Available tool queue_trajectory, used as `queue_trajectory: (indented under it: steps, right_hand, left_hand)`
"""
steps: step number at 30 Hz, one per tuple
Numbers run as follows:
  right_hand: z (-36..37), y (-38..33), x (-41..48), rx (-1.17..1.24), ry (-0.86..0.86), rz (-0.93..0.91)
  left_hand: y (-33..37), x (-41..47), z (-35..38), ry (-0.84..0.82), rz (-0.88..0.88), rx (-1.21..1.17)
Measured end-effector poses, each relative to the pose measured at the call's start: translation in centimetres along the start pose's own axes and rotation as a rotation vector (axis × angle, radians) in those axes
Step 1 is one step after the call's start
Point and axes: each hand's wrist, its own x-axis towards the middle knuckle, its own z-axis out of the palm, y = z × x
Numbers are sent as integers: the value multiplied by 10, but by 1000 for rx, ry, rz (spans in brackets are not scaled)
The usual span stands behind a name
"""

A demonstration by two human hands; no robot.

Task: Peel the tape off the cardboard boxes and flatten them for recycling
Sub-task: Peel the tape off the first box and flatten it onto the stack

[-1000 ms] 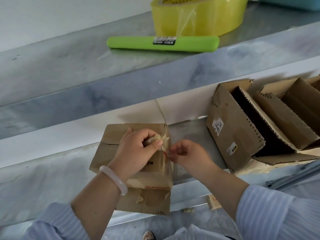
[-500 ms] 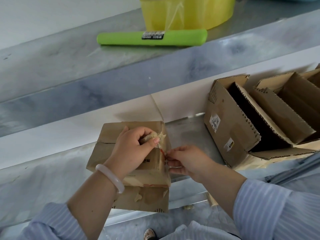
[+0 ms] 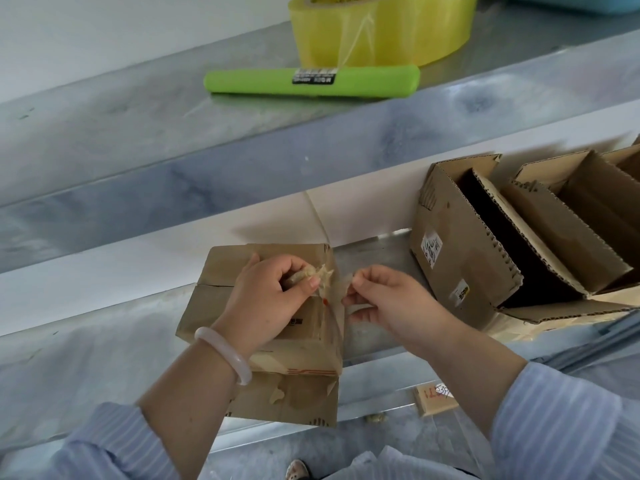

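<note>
Head view: grey metal shelves [image 3: 121, 150] run along a white wall [image 3: 104, 46]. At 12 o'clock sit a yellow tape roll [image 3: 381, 32] and a green stick [image 3: 311, 81]. At 3 o'clock stand open boxes [image 3: 467, 258]. The small brown box [image 3: 298, 358] lies in the middle (torn and patchy). The left hand [image 3: 270, 303] covers its top and grips a tape wad [image 3: 299, 274]. The right hand [image 3: 391, 299] pinches a clear strip [image 3: 334, 291] at its right edge.

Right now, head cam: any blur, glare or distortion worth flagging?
Head view: wide-angle slightly bows the upper shelf edges; light soft and even, faint shadow behind the taped box; left hand and right hand sharp; the clear tape strip held between them is see-through, hard to trace; mild sheen on metal, no blown glare.
</note>
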Motion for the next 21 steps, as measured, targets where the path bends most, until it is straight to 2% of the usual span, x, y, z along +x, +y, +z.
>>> queue_trajectory:
  steps: [7, 12, 21]
  right_hand:
    - [3, -20, -7, -46, -67, -125]
    - [5, -23, -9, 98, -126, -187]
    - [10, -27, -4, -120, -75, -265]
  left_hand:
    - [-5, 0, 1, 16, -2, -13]
    - [-4, 0, -1, 25, 16, -49]
    - [-3, -2, -6, -48, 99, -29]
